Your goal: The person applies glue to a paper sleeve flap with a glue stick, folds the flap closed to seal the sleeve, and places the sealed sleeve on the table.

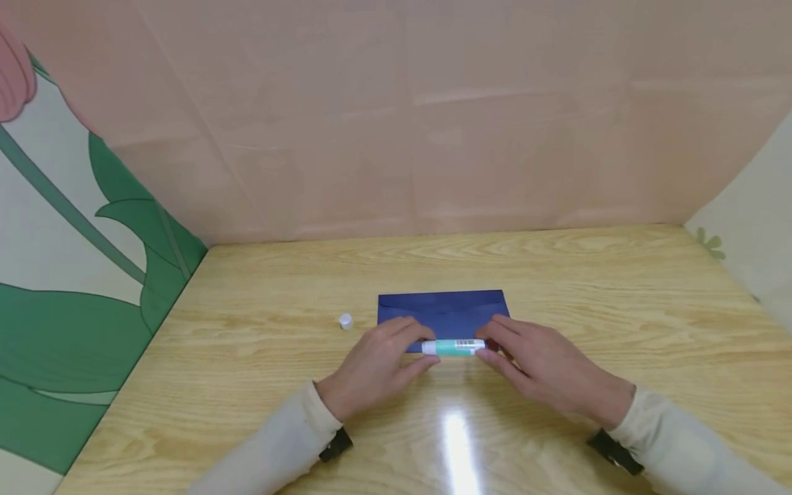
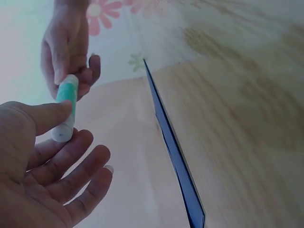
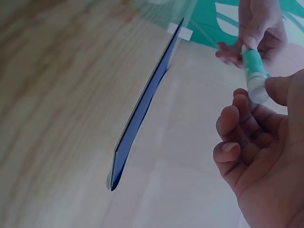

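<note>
You work over a pale wood-grain table, glossy enough that a bright streak of light shines near you. Beyond its far edge rises a creased pink sheet. On your left stands a wall painted with big green leaves and a pink flower; on your right, a pale wall bears a small green flower.

On the table a navy envelope lies flat, with a white cap just left of it. You hold the tube sideways above the envelope's near edge, raised off the table. Your left hand pinches one end, its other fingers loosely spread; your right hand pinches the other, its spare fingers half curled.
</note>
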Available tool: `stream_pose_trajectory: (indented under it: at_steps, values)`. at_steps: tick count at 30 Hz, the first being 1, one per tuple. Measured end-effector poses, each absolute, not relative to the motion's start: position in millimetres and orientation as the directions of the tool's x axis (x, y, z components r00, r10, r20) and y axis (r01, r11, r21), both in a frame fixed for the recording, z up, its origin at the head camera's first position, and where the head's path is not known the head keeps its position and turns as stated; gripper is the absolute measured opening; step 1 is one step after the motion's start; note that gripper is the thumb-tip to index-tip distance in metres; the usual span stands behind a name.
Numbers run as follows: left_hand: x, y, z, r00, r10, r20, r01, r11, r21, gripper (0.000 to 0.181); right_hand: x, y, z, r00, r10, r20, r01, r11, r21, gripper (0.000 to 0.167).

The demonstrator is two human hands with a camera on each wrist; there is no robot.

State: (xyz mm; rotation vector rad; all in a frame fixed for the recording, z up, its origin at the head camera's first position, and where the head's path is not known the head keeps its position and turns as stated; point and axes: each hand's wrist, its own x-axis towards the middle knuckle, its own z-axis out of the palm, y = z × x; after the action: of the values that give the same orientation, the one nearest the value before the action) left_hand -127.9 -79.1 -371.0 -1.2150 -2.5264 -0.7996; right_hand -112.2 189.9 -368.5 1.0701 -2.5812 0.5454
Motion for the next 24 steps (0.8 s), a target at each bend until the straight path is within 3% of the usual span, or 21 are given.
stream_pose_trajectory:
  at_steps: [16, 24]
  values:
    - [-127.2, -77.4, -369.3, -0.555, 0.661, 0.505, 0.83, 0.476, 0.289, 0.019, -110.1, 188.3, -368.4, -0.69, -0.604, 0.399, -0.718, 0.643, -0.269, 0.008]
    - [-126.5, -78.6, -369.7, -0.561, 0.668, 0.489, 0.827, 0.478, 0.295, 0.019, -110.4, 187.5, -368.4, -0.679, -0.613, 0.403, -0.729, 0.626, -0.277, 0.007]
